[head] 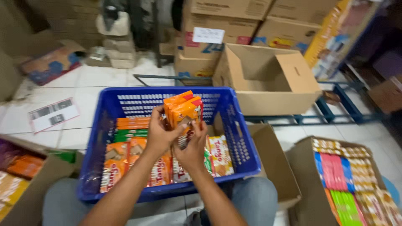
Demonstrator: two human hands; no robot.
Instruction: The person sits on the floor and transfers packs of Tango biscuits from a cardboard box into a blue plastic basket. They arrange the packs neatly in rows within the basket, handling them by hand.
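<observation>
Both hands, the left hand (pixel 158 133) and the right hand (pixel 193 144), are closed around a small stack of flat orange snack packets (pixel 183 111). The stack is held up over the blue plastic crate (pixel 238 146) (more bright packets lie flat inside it). To do this well, I think the hands should squeeze the stack evenly, keep the edges lined up, and lower it flat.

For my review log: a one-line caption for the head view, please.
Both hands, left hand and right hand, hold a stack of orange snack packs above a blue plastic crate of packets.
</observation>
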